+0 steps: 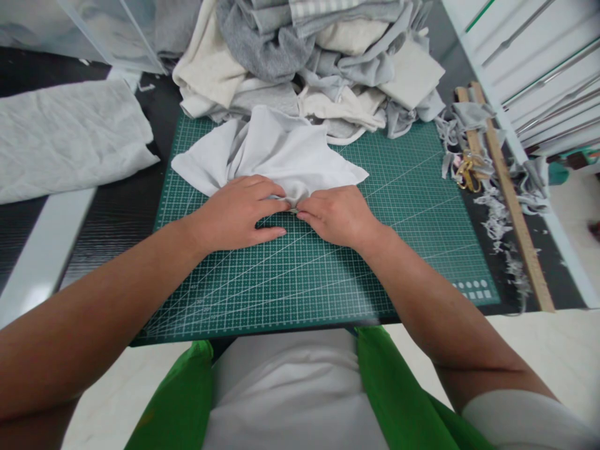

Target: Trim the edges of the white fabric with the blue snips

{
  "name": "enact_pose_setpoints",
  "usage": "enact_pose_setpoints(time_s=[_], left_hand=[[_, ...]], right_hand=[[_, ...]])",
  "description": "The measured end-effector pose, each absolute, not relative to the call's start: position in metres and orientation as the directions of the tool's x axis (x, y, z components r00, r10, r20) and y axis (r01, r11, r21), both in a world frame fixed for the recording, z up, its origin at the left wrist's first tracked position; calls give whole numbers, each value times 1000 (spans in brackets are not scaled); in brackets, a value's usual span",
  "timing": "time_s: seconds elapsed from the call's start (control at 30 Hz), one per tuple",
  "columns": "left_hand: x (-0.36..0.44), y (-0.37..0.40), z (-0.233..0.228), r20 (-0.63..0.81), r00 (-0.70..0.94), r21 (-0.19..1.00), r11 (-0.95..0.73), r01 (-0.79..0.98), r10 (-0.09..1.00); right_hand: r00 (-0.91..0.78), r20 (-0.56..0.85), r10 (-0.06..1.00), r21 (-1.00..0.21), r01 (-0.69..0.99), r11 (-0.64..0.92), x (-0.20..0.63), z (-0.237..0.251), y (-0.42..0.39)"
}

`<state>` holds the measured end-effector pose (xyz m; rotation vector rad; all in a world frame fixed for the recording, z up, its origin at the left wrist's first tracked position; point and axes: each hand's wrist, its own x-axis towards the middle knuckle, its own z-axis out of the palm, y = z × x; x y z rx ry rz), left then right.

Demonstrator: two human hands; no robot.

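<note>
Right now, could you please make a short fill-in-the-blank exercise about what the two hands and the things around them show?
1. Both the left hand and the right hand pinch a piece of ____ cloth.
2. The cloth lies on a ____ cutting mat with white grid lines.
3. The scissors lie to the ____ of the mat.
4. The wooden ruler lies beside the mat's ____ edge.

Missing words: white; green; right; right
</note>
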<state>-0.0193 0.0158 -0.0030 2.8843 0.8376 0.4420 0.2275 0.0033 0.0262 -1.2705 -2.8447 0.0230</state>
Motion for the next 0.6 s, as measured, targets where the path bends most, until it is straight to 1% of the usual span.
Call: enact_pose_setpoints(time_s=[0.3,0.47,0.6], left_hand=[[-19,15,-2,237,781,255,-813,524,578],[-18,16,-2,246,784,243,-819,520,571],[-19,16,-3,260,790,226,-830,510,556]], right_hand=[[-673,80,735,-45,734,677,230,24,4],[-689,112,716,-39,717,696,231,22,4],[-683,108,722,-45,722,690,231,21,3]])
